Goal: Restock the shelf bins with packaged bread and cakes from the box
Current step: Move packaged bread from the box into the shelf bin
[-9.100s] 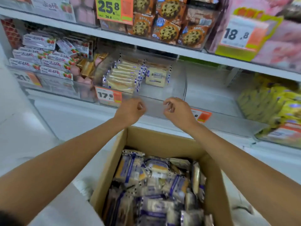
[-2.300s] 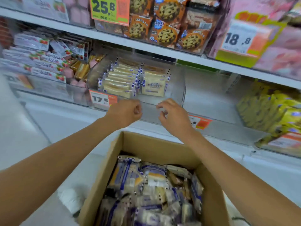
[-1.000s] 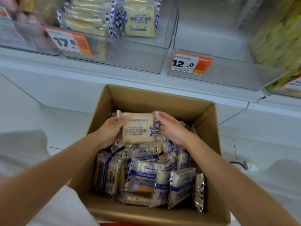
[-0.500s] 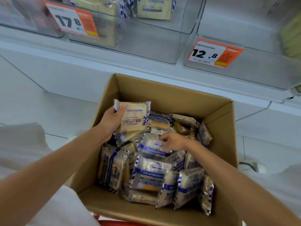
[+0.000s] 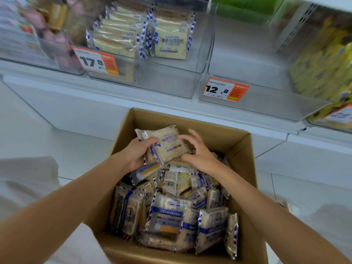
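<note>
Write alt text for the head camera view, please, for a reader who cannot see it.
A left hand grips a bread packet while the right hand pinches its edge, above a cardboard box full of similar packets. Behind, a clear shelf bin with a 17.8 price tag holds matching bread.

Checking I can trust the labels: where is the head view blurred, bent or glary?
Head view: even light, soft shadows deep in the box; far-left packs and yellow packs smeared by blur; 17.8 tag and 12.8 tag sharp; shelf edge slightly bowed by the wide lens; hazy sheen on the bin front; the held pack slightly soft.
</note>
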A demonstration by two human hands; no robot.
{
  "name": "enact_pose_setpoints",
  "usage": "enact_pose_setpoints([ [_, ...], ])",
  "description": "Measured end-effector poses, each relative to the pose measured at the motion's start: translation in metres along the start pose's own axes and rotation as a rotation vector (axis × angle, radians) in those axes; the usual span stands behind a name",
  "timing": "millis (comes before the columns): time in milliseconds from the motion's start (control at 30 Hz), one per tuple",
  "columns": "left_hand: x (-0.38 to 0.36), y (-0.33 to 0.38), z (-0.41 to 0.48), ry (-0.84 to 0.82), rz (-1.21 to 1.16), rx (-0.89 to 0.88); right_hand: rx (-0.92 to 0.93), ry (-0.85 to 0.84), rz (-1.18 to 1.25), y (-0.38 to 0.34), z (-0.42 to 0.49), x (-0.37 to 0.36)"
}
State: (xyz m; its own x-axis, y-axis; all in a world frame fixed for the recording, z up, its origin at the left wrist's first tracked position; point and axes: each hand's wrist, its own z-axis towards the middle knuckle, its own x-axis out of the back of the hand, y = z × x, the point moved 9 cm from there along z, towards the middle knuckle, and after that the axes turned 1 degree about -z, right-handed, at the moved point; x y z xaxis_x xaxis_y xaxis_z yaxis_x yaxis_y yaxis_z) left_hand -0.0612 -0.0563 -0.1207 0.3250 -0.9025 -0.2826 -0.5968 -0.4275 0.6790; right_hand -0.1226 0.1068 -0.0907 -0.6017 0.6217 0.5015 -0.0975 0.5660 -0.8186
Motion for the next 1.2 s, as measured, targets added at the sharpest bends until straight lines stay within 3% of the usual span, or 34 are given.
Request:
enact_pose_setpoints([
  [67,0.003,0.001,-0.002,-0.009,-0.017,-0.003,-0.269,0.039,0.271,0.021,-0.004,0.005],
  [133,-0.003,0.005,-0.005,-0.084,0.007,-0.022,-0.393,-0.043,0.501,0.032,-0.006,-0.005],
  [200,-0.012,0.013,-0.011,-0.152,0.087,-0.07,-0.372,-0.1,0.614,0.026,-0.007,-0.012],
  [267,-0.018,0.021,-0.017,-0.238,0.103,-0.09,-0.317,-0.038,0.625,0.022,-0.004,-0.004],
  [367,-0.021,0.03,-0.024,-0.457,-0.046,-0.045,-0.26,0.04,0.638,0.017,-0.002,0.017],
  [433,-0.02,0.034,-0.026,-0.518,-0.059,-0.037,-0.229,0.067,0.609,0.015,-0.001,0.029],
  [667,-0.018,0.043,-0.03,-0.248,0.209,-0.036,-0.057,0.106,0.335,-0.021,-0.001,0.067],
  [767,-0.03,0.048,-0.039,-0.338,0.351,0.056,0.0,0.084,0.052,-0.04,0.002,0.071],
  [833,-0.04,0.055,-0.046,-0.407,0.438,0.074,0.04,0.013,0.007,-0.053,0.002,0.064],
  [933,-0.044,0.072,-0.05,-0.388,0.433,0.034,0.007,-0.044,0.081,-0.061,0.002,0.059],
  [1067,-0.042,0.096,-0.052,-0.383,0.201,-0.126,-0.054,0.128,0.341,-0.064,0.005,0.074],
  [1200,-0.041,0.114,-0.06,-0.159,0.213,-0.367,-0.1,0.241,0.51,-0.073,0.001,0.071],
])
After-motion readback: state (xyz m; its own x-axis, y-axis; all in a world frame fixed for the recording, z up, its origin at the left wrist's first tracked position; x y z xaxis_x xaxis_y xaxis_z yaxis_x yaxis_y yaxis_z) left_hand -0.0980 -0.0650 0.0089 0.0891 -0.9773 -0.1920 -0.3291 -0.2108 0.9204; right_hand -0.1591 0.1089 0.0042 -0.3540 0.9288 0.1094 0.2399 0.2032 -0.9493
